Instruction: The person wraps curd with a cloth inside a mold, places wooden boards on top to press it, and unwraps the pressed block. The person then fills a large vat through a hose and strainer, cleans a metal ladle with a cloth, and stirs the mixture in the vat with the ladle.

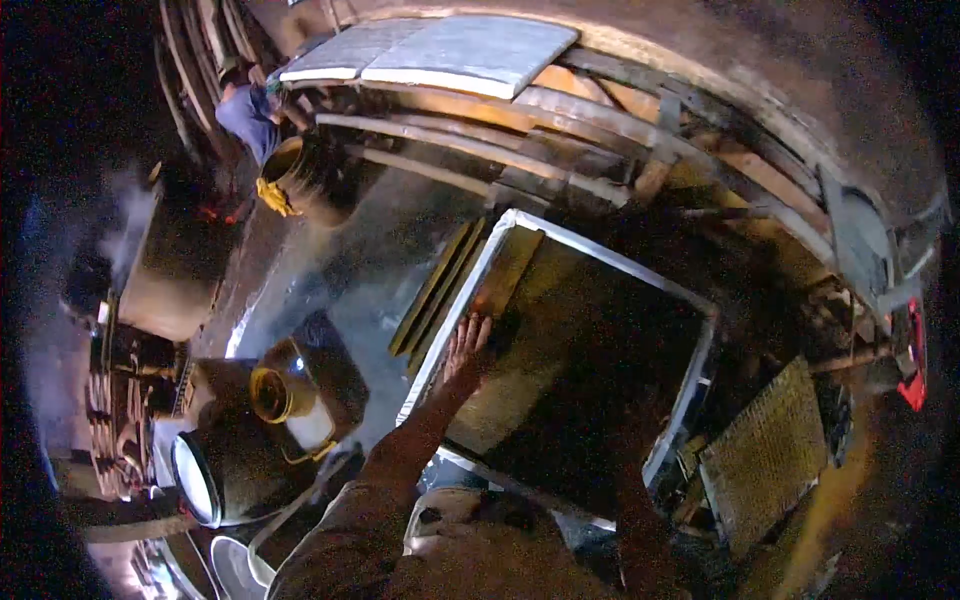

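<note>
My left hand (467, 342) lies with its fingers stretched out on a wooden strip (512, 268) along the left side of a large square frame or tray. Light-coloured edging (620, 262) runs around this frame, and its inner surface (590, 340) is dark, with a lit brownish patch near my left forearm. My right hand (645, 440) is by the frame's lower right side, deep in shadow; its fingers cannot be made out. Several narrow boards (437, 285) lean or lie just outside the frame's left edge.
A yellow-rimmed bucket (285, 395) and a large drum (245, 478) stand at left. A woven panel (765, 455) leans at right. Behind, white slabs (470, 55) lie on a wooden rack (600, 115). Another person (248, 112) bends near a barrel (312, 180). Smoke drifts at far left.
</note>
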The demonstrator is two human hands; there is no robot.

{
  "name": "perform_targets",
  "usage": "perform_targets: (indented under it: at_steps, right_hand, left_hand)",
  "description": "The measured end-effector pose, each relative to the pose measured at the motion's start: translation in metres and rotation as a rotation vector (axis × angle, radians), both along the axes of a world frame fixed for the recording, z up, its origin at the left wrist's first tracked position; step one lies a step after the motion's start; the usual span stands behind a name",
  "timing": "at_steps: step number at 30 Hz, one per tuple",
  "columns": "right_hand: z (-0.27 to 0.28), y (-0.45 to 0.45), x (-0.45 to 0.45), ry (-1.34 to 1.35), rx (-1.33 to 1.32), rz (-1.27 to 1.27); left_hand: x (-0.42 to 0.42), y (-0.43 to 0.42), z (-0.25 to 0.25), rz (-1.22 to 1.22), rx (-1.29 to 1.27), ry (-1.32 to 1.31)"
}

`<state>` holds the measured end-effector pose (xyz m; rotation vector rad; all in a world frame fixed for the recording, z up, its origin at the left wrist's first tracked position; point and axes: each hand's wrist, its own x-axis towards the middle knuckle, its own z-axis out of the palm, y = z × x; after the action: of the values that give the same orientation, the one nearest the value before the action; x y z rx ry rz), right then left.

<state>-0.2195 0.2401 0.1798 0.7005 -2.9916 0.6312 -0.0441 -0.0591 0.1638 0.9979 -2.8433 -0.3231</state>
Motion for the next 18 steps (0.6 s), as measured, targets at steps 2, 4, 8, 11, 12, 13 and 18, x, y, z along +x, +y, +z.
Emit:
perform_targets:
  at_steps: [2,4,8,11,12,13,18]
  right_hand:
    - [-0.015,0.004,-0.003,-0.005,0.015,-0.018]
    - [-0.027,0.004,-0.008,-0.003,0.035,-0.025]
    - [-0.034,0.004,-0.012,0.001,0.074,-0.028]
    - [-0.029,-0.004,-0.017,0.007,0.101,-0.001]
    - [-0.024,-0.006,-0.025,0.005,0.113,0.028]
    - [-0.019,-0.014,-0.033,0.003,0.113,0.067]
    - [0.0,-0.14,-0.099,0.045,-0.031,0.488]
  left_hand:
    - [0.0,-0.009,-0.03,-0.051,-0.222,-0.076]
    - [-0.006,-0.008,-0.016,0.003,-0.082,0.034]
    - [-0.007,-0.006,-0.021,0.036,-0.088,-0.01]
    - [0.0,-0.01,0.0,0.029,0.028,0.107]
    - [0.004,-0.009,-0.012,0.048,0.036,0.131]
    - [0.005,-0.011,-0.007,0.041,0.076,0.13]
    - [0.008,-0.019,-0.018,-0.049,0.193,0.344]
